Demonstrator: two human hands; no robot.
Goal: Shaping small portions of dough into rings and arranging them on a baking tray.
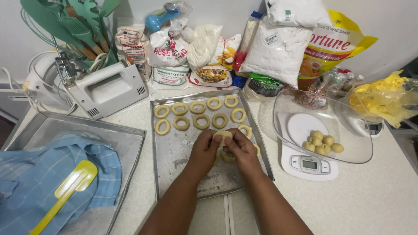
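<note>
Fingers (219, 137) of both hands were pinching one small piece of pale dough (223, 135) between them, thumbs and fingertips closed on it from the two sides. The left hand (203, 150) and the right hand (242, 150) were side by side, almost touching, and they held the piece just above the metal baking tray (174, 150), over its right half. Under the hands I could see another dough ring (227, 157), partly hidden, lying on the tray.

On the far part of this tray lay two rows of finished dough rings (197, 114), each apart from the next one. The near part of the tray was bare metal with some greasy marks.

To the right stood a white kitchen scale (310, 165) with a clear glass bowl (348, 148) on it, and inside the bowl were several small dough balls (323, 143), close together. Further right lay a crumpled yellow plastic bag (385, 98).

To the left was a second metal tray (126, 139), and on it a blue striped cloth (87, 165) with a yellow spatula (69, 187) lying across. Behind that tray lay a white hand mixer (106, 89) on its side, and behind it a holder with green kitchen utensils (78, 21). Along the wall stood many bags of flour and other ingredients (274, 48), leaning on each other.
</note>
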